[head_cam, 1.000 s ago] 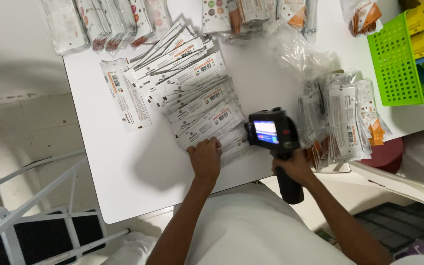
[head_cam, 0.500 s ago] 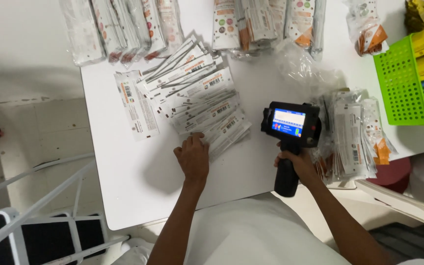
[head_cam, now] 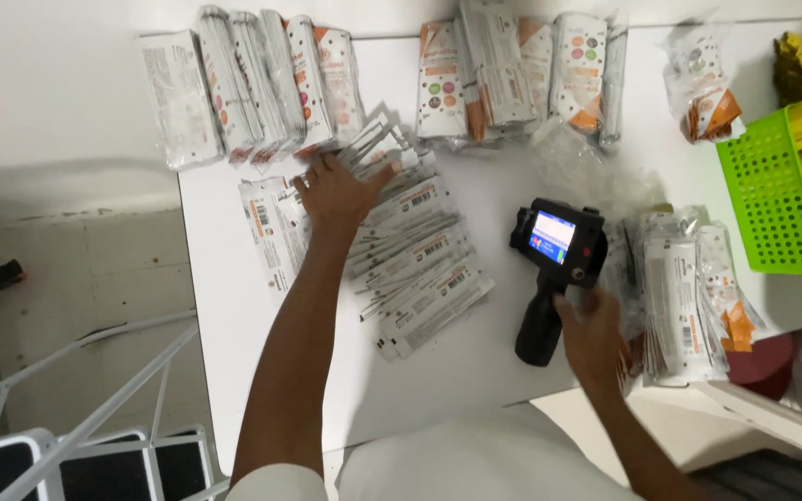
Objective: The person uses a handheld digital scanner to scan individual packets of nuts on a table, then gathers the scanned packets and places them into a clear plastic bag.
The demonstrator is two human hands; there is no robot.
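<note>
White packets [head_cam: 415, 264] fan out mid-frame; the left hand [head_cam: 334, 193] lies flat and wide on them. The right hand [head_cam: 594, 336] touches the black printer gun [head_cam: 551, 271], fingers loose.

There is only one camera, and the person is wearing it on the head. It is looking almost straight down at the white tabletop [head_cam: 262, 390] from above. It is sitting high enough to be showing nearly the whole top, from the near edge by the person's body to the far edge by the wall. Both arms are coming in from the bottom of the picture, so the camera is facing away from the person. On the left it is also catching the floor and a white metal frame [head_cam: 76, 436] beside the tabletop. No other view is sharing this scene.
</note>
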